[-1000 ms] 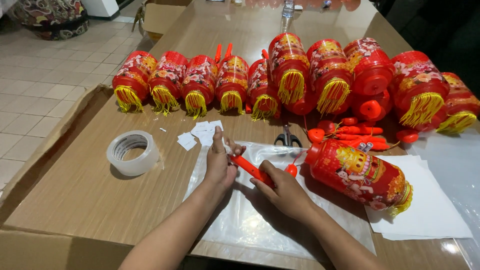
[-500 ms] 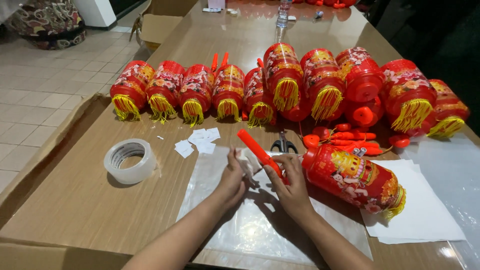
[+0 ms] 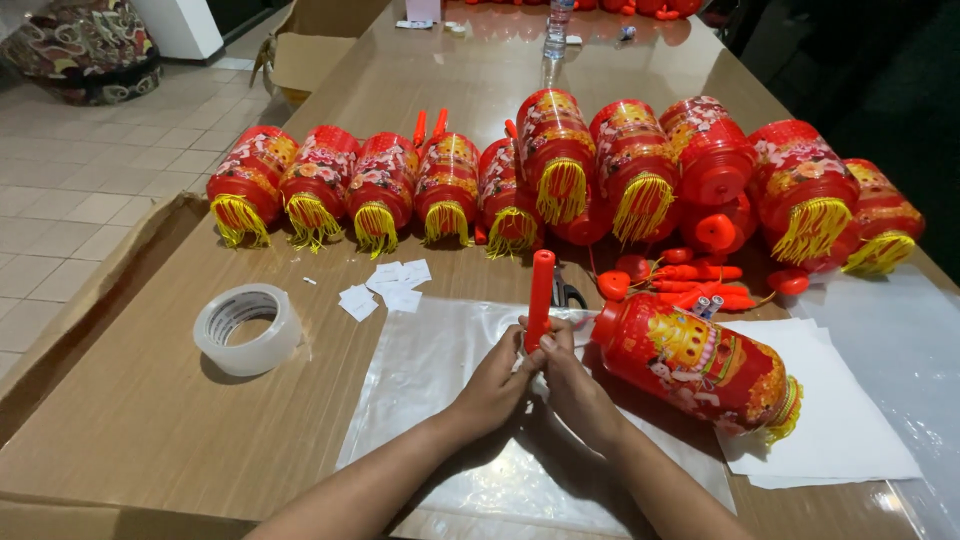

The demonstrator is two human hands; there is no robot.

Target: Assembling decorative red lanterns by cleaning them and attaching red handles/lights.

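Since the earlier frames, the red plastic handle is standing near upright, no longer slanting low across the clear plastic sheet. Both hands are closing around its lower end: the left hand is gripping from the left, the right hand is curling against it, thumb on the shaft. Just beside the right hand, a red lantern is lying on its side. A tape roll is sitting well apart, left, on the table.
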